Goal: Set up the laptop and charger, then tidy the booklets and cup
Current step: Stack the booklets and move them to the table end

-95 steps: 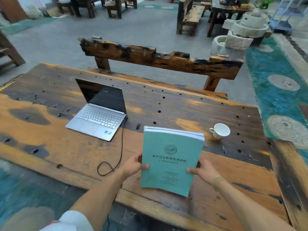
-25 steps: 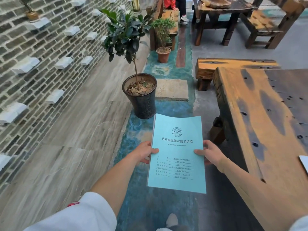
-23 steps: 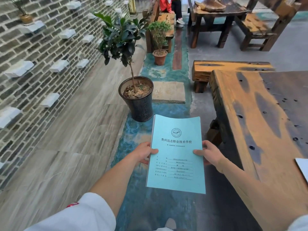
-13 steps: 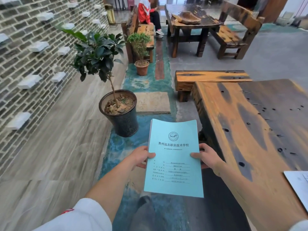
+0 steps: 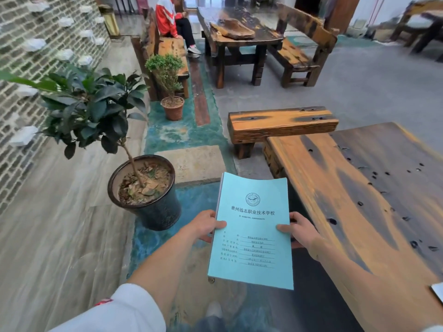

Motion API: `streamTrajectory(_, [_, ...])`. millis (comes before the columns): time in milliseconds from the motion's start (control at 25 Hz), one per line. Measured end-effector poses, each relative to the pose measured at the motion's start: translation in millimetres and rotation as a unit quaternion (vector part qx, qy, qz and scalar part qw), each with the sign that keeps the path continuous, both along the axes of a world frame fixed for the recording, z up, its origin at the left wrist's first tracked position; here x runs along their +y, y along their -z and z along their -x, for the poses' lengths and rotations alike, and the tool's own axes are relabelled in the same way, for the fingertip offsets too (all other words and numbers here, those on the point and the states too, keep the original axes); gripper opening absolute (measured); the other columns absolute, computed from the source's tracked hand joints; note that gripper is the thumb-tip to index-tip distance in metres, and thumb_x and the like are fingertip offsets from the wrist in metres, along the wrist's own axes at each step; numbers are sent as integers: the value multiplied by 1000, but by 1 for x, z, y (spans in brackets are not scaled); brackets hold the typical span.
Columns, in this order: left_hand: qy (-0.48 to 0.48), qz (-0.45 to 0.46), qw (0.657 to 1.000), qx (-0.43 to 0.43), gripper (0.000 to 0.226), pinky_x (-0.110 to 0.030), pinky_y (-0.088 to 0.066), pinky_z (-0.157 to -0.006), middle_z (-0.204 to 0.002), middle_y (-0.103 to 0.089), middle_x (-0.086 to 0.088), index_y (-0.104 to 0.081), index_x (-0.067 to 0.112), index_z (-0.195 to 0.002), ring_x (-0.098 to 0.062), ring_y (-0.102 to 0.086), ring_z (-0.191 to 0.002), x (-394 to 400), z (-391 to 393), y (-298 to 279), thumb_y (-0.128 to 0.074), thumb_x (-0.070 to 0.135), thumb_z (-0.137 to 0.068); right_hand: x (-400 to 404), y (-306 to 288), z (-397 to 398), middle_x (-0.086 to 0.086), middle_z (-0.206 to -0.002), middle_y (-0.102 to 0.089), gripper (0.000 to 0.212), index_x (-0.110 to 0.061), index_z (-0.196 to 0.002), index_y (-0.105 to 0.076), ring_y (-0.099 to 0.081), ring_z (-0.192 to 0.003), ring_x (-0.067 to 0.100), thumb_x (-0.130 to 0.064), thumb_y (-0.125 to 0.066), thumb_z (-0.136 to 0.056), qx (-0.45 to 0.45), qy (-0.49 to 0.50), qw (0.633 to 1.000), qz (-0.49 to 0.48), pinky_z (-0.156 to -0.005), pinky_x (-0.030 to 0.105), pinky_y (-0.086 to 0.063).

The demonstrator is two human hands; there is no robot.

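Note:
I hold the light blue booklets as one stack in front of me, above the floor and left of the wooden table. My left hand grips the stack's left edge with the thumb on the cover. My right hand grips the right edge the same way. A pale corner of the laptop shows at the right edge of the view, on the table. The cup and the charger are out of sight.
A dark potted plant stands on the floor just left of the booklets. A low wooden bench sits off the table's end. A brick wall runs along the left. Further back are a small potted shrub, another table and a seated person.
Since 3.8 s ago I have turned from facing the table to looking along its left end. Over the last second the view has tilted up. Both hands keep the booklets.

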State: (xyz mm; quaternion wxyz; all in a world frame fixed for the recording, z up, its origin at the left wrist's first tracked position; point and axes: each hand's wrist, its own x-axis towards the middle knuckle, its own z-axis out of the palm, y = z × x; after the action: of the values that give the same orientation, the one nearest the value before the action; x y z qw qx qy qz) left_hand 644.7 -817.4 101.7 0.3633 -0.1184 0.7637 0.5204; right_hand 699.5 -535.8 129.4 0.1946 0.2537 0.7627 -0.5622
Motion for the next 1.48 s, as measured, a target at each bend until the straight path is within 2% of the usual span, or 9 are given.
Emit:
streamTrajectory(240, [31,2,1000,1,25,-40,-61,-76,-107,-74,-5,-57,13,-117,-21,-72,-95,4,75,-4,-64,18,-93,1,-5,60,3,-102,-73,30,-13,-115,-53,-74,-84,19,-14,-68,-89,4,27,1000,2,-63,35,-61])
streamTrajectory(320, [43,6,999,3,22,-41,-61,-80,-108,-74,-4,-57,15,-114,-21,-71,-97,10,99,-4,-63,19,-94,7,-3,82,3,-102,-73,31,-13,-115,-53,-74,-84,20,-15,-69,-89,7,31,999,1,-68,38,-62])
streamTrajectory(440, [56,11,998,8,20,-36,-61,-75,-108,-73,-3,-57,16,-113,-19,-71,-96,23,141,-5,-63,19,-94,19,1,120,3,-104,-73,30,-15,-114,-52,-74,-86,21,-16,-68,-89,6,35,999,6,-70,39,-62])
streamTrajectory(720, [69,27,997,11,28,-44,-61,-81,-107,-75,-4,-56,14,-116,-20,-73,-95,81,262,-4,-67,19,-91,76,13,229,0,-95,-72,31,-12,-117,-51,-72,-75,15,-13,-67,-90,8,59,998,29,-55,30,-57])
streamTrajectory(880, [94,38,995,15,26,-40,-61,-81,-106,-75,-1,-56,15,-117,-18,-72,-95,131,321,-12,-64,18,-93,124,12,285,3,-105,-71,31,-15,-115,-52,-70,-88,18,-17,-68,-89,-12,49,999,16,-69,36,-61])
streamTrajectory(1080, [129,54,990,23,27,-37,-61,-75,-109,-73,-2,-51,14,-118,-17,-72,-94,194,379,-21,-63,20,-94,183,-3,331,1,-95,-72,28,-15,-113,-51,-70,-79,17,-18,-68,-90,-8,54,998,6,-62,31,-58])
streamTrajectory(1240, [163,66,984,30,21,-45,-59,-87,-108,-73,-1,-51,19,-110,-19,-71,-97,244,423,-26,-64,20,-93,224,-5,352,1,-97,-71,34,-19,-117,-49,-70,-82,18,-19,-68,-89,-14,93,996,7,-66,34,-61])
streamTrajectory(1320, [194,78,977,36,27,-40,-61,-82,-110,-72,-1,-49,18,-116,-17,-71,-95,268,440,-30,-63,22,-94,241,-1,359,1,-101,-72,35,-20,-116,-50,-71,-87,19,-22,-70,-88,-15,119,993,2,-70,36,-62])
streamTrajectory(1480, [259,82,962,31,26,-32,-62,-70,-103,-71,1,-47,17,-114,-13,-71,-86,318,476,-27,-63,21,-95,268,5,366,1,-94,-72,22,-20,-103,-52,-69,-78,17,-17,-68,-89,-16,184,983,3,-74,37,-61])
